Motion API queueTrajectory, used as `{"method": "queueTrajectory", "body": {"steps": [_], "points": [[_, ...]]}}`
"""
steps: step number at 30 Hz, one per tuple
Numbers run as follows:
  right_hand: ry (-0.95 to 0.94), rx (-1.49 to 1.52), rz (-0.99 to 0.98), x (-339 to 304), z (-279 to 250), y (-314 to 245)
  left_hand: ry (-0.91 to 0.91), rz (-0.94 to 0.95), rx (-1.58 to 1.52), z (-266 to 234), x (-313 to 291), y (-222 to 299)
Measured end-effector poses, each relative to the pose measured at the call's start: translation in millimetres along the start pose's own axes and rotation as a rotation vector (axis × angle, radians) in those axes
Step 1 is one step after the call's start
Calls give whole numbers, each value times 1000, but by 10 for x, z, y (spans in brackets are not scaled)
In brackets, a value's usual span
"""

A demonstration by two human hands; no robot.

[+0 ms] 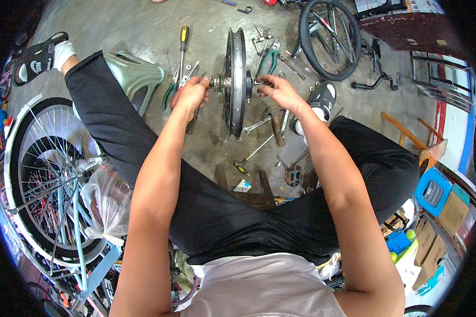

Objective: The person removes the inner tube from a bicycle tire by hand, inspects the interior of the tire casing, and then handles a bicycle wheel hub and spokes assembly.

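Note:
A bare black wheel rim with a hub (238, 105) stands upright on the floor between my legs, seen nearly edge-on, with no tyre on it. My left hand (193, 94) is closed on the left end of the wheel axle (215, 83), its fingers partly hidden behind the hand. At the opposite end, my right hand (281, 94) curls its thumb and fingers about the axle tip beside the dark hub side. Near the left hand lie a yellow-handled screwdriver (183, 39) and pliers (167, 95). Green-handled pliers (273, 61) rest beyond the right hand.
Spanners (257, 123), a T-handled tool (241, 167) and a pedal (293, 176) lie on the floor nearer me. A pale green plastic stool (137, 71) stands left. A spoked bicycle wheel (24, 158) is at far left, a black tyre (303, 39) at upper right.

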State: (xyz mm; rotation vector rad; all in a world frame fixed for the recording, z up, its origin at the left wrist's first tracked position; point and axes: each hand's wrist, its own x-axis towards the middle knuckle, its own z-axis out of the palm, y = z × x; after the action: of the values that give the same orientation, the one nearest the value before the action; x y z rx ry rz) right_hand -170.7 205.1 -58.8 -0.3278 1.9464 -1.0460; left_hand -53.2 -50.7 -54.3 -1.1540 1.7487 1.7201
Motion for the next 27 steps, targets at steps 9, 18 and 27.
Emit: {"method": "queueTrajectory", "body": {"steps": [9,18,27], "points": [[103,225,145,38,220,76,-55,-51,-56,-28,23,-32],[106,219,184,16,238,45,-69,-143,-113,-54,48,-80],[144,177,52,-56,225,-135,-11,-50,-71,-52,-16,-35]]}}
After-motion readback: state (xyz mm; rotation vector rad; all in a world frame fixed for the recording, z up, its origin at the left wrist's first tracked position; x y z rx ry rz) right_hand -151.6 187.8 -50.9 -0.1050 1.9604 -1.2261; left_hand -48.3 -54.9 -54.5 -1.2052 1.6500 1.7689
